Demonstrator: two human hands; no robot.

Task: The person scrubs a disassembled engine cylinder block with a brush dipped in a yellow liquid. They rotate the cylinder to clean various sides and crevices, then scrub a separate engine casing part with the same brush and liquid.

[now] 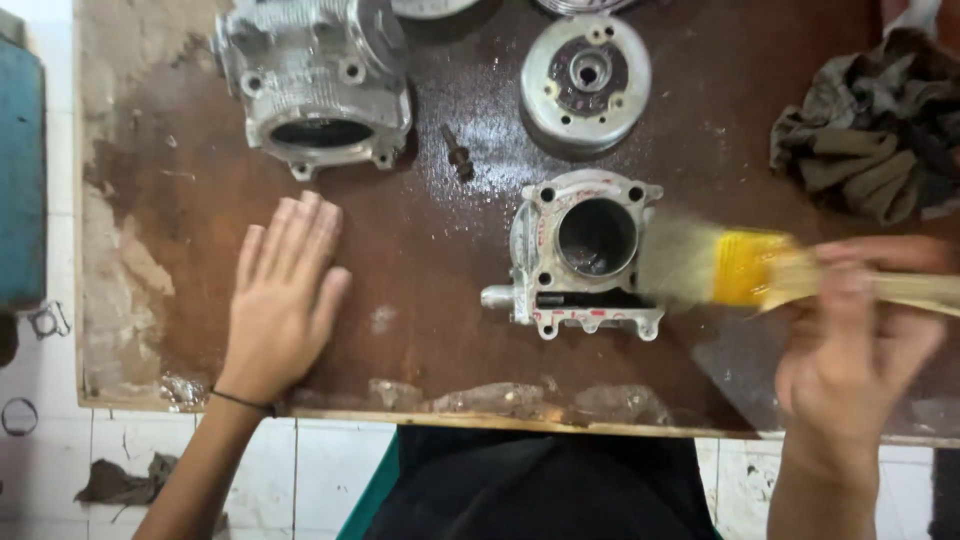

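Right now: brush at the cylinder's right edge

Right hand [860,350] is clamped around the handle of a brush [740,268] with a yellow ferrule. The brush's long axis runs roughly 3 to 9 o'clock, bristles pointing toward 9, and they look blurred. The cylinder [585,255], a grey cast part with a round bore facing up, lies at 9 o'clock from that grip; the bristle tips touch or just overlap its right edge, cannot tell which. The right hand is clearly the nearer one.

Left hand [283,295] lies flat, fingers spread and empty, palm down on the board [420,250], well apart from the cylinder at its 9 o'clock.

At 12 o'clock of the cylinder sits a round metal rotor [585,80]. A larger grey casing [315,80] is at 11 o'clock, with a small bolt [459,155] between the two. A crumpled dark rag [875,130] lies at 2 o'clock near the board's right edge. No packages, labels or signs show; a blue panel [20,170] sits at far left.
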